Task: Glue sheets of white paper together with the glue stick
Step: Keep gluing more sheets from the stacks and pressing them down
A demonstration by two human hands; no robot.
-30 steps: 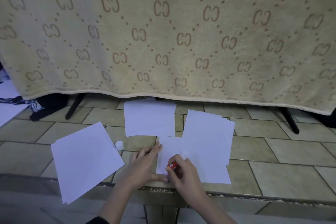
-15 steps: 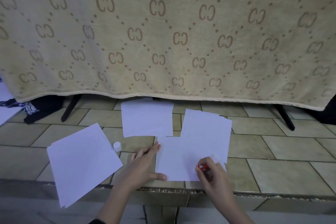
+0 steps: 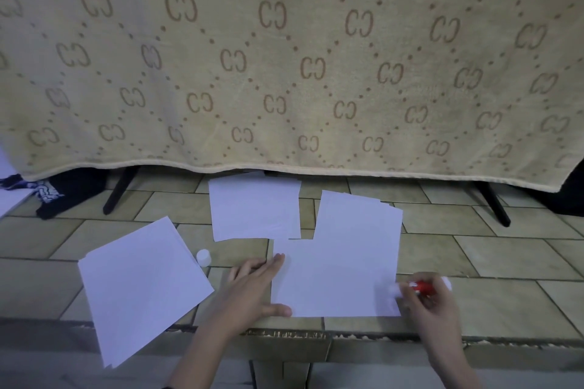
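Observation:
A white sheet (image 3: 331, 278) lies flat on the tiled surface in front of me. My left hand (image 3: 252, 289) presses its left edge with straight fingers and the thumb along the bottom corner. My right hand (image 3: 433, 309) grips a red glue stick (image 3: 422, 287) at the sheet's right edge, the white tip pointing left onto the paper. The stick's white cap (image 3: 203, 257) stands on the tiles left of my left hand. Behind the sheet lie a fanned pile of sheets (image 3: 360, 215) and another sheet (image 3: 254, 208).
A larger stack of white paper (image 3: 142, 287) lies tilted at the left, overhanging the front edge of the tiled surface (image 3: 505, 262). A beige patterned blanket (image 3: 284, 57) hangs across the back over black legs (image 3: 118, 189). Dark cloth (image 3: 63, 189) sits at far left.
My right hand has slid the glue stick rightward along the lower part of the sheet, from near its left side to its right edge. My left hand has kept its place.

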